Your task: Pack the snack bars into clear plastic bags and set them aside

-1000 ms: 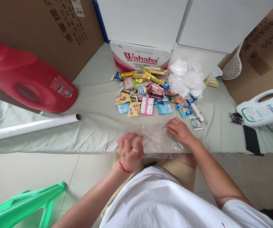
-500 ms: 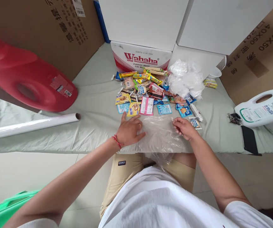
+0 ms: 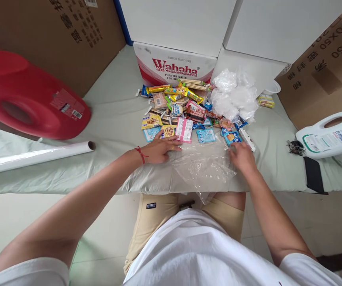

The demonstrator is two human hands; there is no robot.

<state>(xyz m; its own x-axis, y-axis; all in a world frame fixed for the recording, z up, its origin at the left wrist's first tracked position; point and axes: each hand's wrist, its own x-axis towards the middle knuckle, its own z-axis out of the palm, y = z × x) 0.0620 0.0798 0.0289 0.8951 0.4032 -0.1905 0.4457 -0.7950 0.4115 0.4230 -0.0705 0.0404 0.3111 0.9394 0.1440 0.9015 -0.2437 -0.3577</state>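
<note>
A thin clear plastic bag (image 3: 203,163) lies spread at the table's front edge, its lower part hanging over. My left hand (image 3: 160,150) rests at its left side, fingers stretched out and nothing gripped. At the bag's right edge, my right hand (image 3: 243,158) has its fingers curled down on the plastic, close to a blue snack packet (image 3: 232,138). Just beyond my hands are a pink-and-white packet (image 3: 184,130), a light blue packet (image 3: 206,136) and a yellow packet (image 3: 168,131), partly covered by my left fingers.
Behind lies a heap of small snack packs (image 3: 177,109), with crumpled clear bags (image 3: 233,95) at its right. A Wahaha carton (image 3: 175,65) backs them. To the left are a red jug (image 3: 40,103) and a white roll (image 3: 40,157); rightward, a white bottle (image 3: 334,135) and a black phone (image 3: 313,174).
My right hand has shifted right, drawing the bag's edge outward and flattening it. My left hand has turned so its fingers point right, and the view has shifted slightly.
</note>
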